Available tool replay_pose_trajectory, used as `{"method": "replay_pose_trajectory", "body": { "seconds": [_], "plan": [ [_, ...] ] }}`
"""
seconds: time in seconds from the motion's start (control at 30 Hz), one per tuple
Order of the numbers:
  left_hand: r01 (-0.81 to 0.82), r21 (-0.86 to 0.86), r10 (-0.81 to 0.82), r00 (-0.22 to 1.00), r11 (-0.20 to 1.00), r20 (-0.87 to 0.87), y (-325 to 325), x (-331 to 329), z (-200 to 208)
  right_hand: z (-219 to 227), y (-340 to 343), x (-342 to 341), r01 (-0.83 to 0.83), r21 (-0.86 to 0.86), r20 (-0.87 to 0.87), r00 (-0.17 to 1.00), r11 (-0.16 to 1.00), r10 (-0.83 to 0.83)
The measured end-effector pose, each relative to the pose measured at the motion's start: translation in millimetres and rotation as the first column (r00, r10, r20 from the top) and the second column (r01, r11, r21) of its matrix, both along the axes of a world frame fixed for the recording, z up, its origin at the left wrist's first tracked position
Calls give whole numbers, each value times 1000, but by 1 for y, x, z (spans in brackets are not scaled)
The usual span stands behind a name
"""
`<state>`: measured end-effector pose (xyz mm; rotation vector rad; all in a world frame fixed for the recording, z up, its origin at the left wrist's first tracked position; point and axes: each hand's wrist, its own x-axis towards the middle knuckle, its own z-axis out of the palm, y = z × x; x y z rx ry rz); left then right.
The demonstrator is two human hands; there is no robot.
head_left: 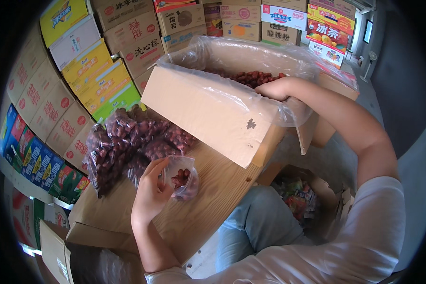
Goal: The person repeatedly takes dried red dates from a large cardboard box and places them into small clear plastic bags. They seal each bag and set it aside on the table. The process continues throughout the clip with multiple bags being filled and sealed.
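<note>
My left hand (151,191) grips the rim of a small clear plastic bag (193,183) standing on the wooden table, its mouth held open. Some red dates (180,177) lie in that bag. Over the near right side of a large cardboard box (206,113), my right hand (275,88) reaches down to the loose red dates (252,77) inside; its fingers are hidden among the dates and behind the box's edge. A clear plastic liner (232,90) drapes over the box walls. Beyond my left hand, several filled bags of dates (120,144) are piled together.
The wooden table (213,175) has a rounded near edge by my knees. An open carton with colourful packets (298,199) sits on the floor at right. Another open carton (97,236) is at lower left. Stacked cartons (132,35) line the back and left.
</note>
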<state>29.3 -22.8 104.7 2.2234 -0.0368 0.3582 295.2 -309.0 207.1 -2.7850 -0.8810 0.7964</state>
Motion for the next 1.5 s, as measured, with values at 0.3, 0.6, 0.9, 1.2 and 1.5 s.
{"method": "replay_pose_trajectory", "body": {
  "seconds": [0.3, 0.6, 0.9, 1.2, 1.5],
  "plan": [
    [-5, -26, 5, 1000, 1000, 22, -1, 3, -3, -12, -8, 18, -160, 1, 153, 976, 987, 158],
    [1, -51, -1, 1000, 999, -3, 1, 3, -5, -22, -13, 36, -149, 249, 143, 983, 957, 116],
    [9, -60, -8, 1000, 998, 2, 2, 2, -6, -16, -16, 37, 202, 519, -170, 977, 830, -131],
    [3, -50, -3, 1000, 999, -8, 4, 3, -6, -10, -31, 61, 560, 594, -537, 811, 577, -235],
    [-2, -128, 1, 1000, 992, -8, 9, 5, -12, 28, -30, 50, 523, 729, -474, 851, 442, -224]
  ]
}}
